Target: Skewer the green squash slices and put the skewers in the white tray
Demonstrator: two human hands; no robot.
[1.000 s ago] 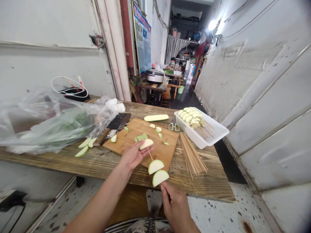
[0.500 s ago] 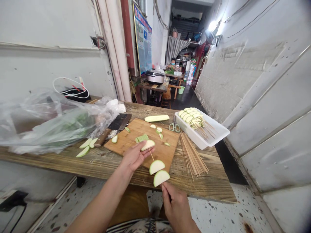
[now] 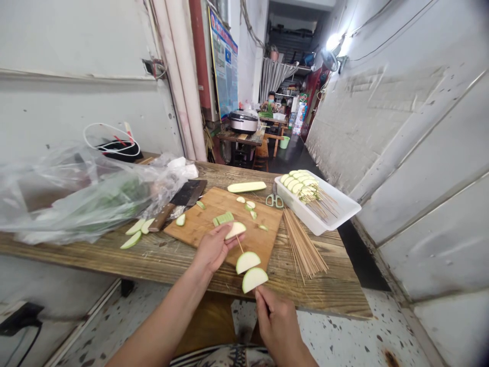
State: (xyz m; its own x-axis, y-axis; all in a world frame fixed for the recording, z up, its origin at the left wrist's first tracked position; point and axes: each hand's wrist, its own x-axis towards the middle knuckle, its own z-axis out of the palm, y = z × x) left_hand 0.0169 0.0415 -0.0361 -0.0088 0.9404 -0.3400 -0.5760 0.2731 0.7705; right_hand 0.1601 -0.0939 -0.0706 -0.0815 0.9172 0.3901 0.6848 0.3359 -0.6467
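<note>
Partly filled tray [image 3: 346,209] — skewered slices [image 3: 296,183], bagged greens [image 3: 122,196]

**One left hand [image 3: 216,248], one right hand [image 3: 278,316], one thin stick [image 3: 239,244]**

Two half-round slices [image 3: 255,280] are on the stick. One more slice [image 3: 235,230] is in the left hand, so that makes three.

The one bench [image 3: 344,288] has one chopping board [image 3: 263,242], one big knife [image 3: 187,192], one pair of scissors [image 3: 274,197], one white tray [image 3: 346,206] and one long pale piece [image 3: 246,187]. Three cut pieces [image 3: 132,240] lie by the knife's handle. There is one bunch of sticks [image 3: 303,247], too many to count. Farther back are one cooker [image 3: 243,122] and one green bucket [image 3: 284,142].
</note>
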